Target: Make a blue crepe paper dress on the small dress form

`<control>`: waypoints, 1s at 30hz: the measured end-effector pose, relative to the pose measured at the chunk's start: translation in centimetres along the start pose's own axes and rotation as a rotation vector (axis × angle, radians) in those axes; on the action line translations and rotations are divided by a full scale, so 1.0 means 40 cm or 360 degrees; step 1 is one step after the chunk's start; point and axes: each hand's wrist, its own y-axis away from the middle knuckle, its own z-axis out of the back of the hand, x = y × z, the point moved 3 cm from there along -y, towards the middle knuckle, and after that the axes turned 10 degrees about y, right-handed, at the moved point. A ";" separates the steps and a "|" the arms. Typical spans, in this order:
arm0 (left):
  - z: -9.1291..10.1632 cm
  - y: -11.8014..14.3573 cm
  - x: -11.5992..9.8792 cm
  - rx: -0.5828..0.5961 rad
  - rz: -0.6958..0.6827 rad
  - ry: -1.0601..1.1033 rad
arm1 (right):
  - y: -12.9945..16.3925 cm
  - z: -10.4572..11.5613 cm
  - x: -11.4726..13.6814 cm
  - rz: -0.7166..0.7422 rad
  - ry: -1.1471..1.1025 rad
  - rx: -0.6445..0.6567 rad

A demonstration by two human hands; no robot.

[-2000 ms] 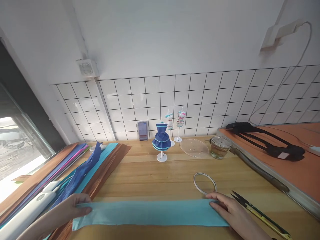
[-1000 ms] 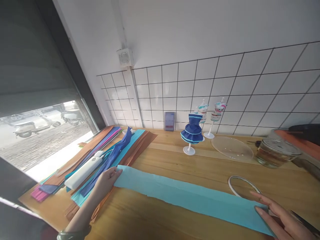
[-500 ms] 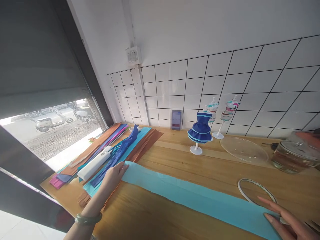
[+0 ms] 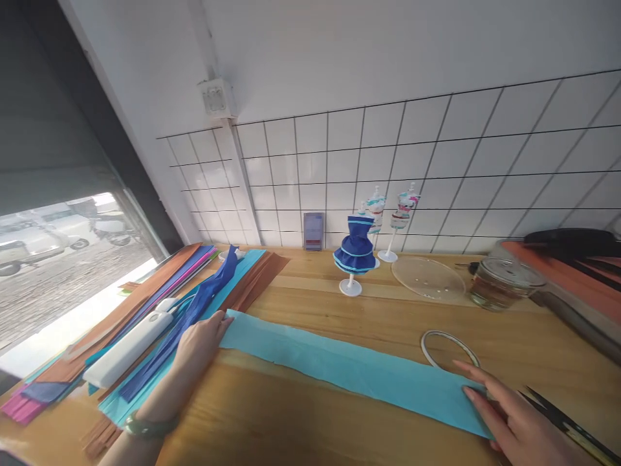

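Note:
A long light-blue strip of crepe paper (image 4: 349,369) lies flat across the wooden table (image 4: 301,427). My left hand (image 4: 198,343) pinches its left end, beside a stack of coloured paper strips (image 4: 145,310). My right hand (image 4: 509,421) lies flat, fingers apart, pressing on the strip's right end. A thin white ring (image 4: 449,349) lies just beyond my right fingers.
A white device (image 4: 129,349) and a dark blue strip (image 4: 194,317) rest on the paper stack. At the back stand a small blue dress on a stand (image 4: 356,254), two mini mannequins (image 4: 388,213), a clear disc (image 4: 427,278) and a glass jar (image 4: 504,285). Scissors (image 4: 563,421) lie at right.
The view has swung left and then partly back to the right. Both hands have stayed on the ends of the blue strip, which still lies stretched on the table.

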 end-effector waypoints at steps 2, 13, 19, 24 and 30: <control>0.001 -0.005 -0.031 -0.0055 0.0001 -0.0037 | -0.001 0.000 0.018 0.0010 0.0000 0.0092; -0.172 0.170 -0.452 0.0187 -0.1702 0.0177 | -0.013 0.030 0.073 -0.0118 -0.0069 0.0299; -0.220 0.171 -0.463 -0.0278 -0.2064 -0.0125 | -0.024 0.024 0.050 -0.0333 -0.0305 0.0239; -0.210 0.175 -0.471 -0.0570 -0.2101 -0.0152 | -0.031 0.018 0.029 -0.0385 -0.0357 0.0091; -0.201 0.176 -0.478 -0.0545 -0.2060 -0.0118 | -0.009 0.051 0.068 -0.0106 0.0064 -0.0073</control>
